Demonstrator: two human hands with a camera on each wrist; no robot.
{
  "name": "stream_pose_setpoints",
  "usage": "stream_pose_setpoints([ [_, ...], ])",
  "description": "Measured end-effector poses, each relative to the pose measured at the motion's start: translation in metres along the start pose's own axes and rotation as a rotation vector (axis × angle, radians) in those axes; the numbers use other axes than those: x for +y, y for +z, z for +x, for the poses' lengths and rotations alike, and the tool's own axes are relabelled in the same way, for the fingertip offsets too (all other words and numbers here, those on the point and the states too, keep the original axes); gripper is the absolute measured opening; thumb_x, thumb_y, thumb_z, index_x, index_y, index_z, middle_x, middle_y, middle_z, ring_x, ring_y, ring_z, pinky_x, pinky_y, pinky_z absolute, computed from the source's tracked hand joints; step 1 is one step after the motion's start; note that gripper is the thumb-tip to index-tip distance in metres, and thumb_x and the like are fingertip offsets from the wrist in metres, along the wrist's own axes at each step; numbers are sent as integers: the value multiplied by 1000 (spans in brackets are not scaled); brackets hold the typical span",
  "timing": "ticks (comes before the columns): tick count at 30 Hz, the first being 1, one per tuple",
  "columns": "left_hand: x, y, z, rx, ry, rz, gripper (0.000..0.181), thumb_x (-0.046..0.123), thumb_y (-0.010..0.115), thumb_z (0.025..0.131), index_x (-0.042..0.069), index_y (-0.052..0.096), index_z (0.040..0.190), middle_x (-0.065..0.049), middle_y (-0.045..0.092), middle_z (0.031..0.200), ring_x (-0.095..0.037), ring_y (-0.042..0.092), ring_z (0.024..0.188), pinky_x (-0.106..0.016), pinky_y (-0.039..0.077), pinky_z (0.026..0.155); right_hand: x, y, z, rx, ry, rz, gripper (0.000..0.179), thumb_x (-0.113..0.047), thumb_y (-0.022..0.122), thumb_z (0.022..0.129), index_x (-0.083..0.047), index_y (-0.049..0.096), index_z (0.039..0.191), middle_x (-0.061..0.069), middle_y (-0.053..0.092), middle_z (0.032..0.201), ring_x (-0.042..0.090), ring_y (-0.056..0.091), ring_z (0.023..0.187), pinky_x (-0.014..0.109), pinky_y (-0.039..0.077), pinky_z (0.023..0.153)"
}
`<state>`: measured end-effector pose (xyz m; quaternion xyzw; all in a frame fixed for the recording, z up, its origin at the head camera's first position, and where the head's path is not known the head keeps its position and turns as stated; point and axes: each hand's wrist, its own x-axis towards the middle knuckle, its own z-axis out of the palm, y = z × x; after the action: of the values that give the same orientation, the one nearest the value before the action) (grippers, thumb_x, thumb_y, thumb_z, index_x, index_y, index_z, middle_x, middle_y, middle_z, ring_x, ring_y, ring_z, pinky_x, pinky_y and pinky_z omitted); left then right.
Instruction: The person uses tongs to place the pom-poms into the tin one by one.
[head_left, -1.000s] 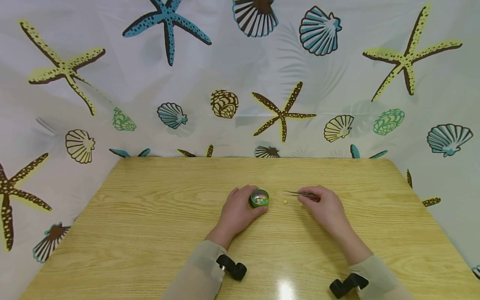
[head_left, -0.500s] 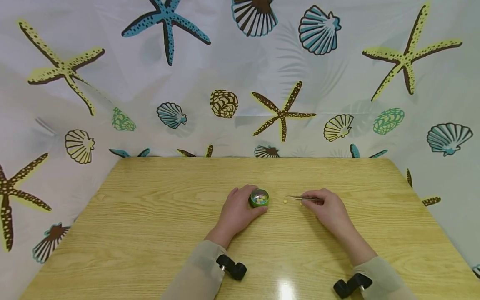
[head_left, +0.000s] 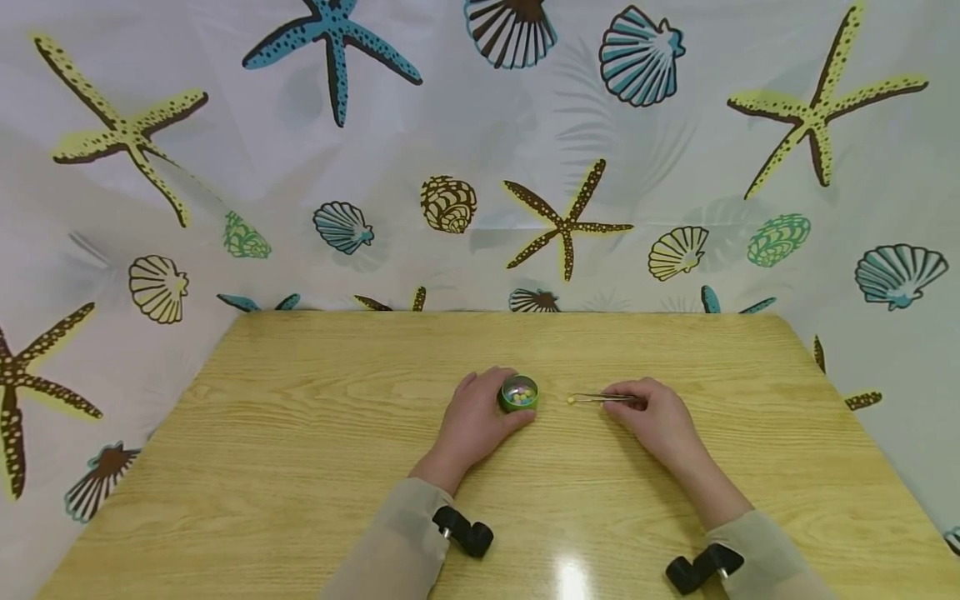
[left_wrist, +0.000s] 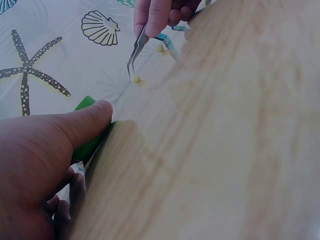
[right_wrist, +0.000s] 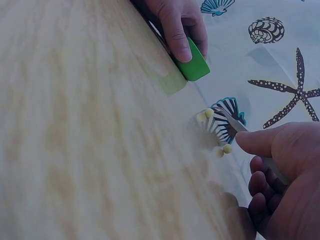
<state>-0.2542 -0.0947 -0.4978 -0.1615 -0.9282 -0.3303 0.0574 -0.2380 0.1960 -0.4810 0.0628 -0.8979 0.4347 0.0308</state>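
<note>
My left hand (head_left: 472, 425) holds a small round green tin (head_left: 521, 407) upright on the table, thumb and fingers curled around its sides. Inside the tin lie several small pastel beads (head_left: 522, 397). To the right, my right hand (head_left: 663, 425) pinches metal tweezers (left_wrist: 138, 46) that point left towards the tin. Their tips are right at a small round yellow bead (left_wrist: 135, 79) on the tabletop. A second yellow bead (right_wrist: 227, 149) lies under the tweezers, close to the right hand's fingers, and is hidden in the head view.
The wooden table (head_left: 337, 392) has a glossy surface with a light reflection near its front. Behind it and at both sides hangs a white cloth (head_left: 450, 108) printed with starfish and shells. Each sleeve carries a black wrist mount (head_left: 463, 532).
My right hand has shifted slightly right and lowered the tweezers, so their tips have come from above the yellow bead down to it. The left hand and the tin have stayed in place.
</note>
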Motion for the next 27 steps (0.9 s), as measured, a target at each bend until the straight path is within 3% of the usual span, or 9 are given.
stream_pose_setpoints([
  [27, -2, 1, 1, 7, 13, -2, 58, 34, 89, 97, 8, 66, 144, -10, 72, 137, -30, 68, 128, -52, 25, 135, 0, 2, 0, -6, 24, -21, 17, -19, 80, 104, -11, 85, 118, 5, 71, 105, 21, 62, 90, 37, 51, 79],
])
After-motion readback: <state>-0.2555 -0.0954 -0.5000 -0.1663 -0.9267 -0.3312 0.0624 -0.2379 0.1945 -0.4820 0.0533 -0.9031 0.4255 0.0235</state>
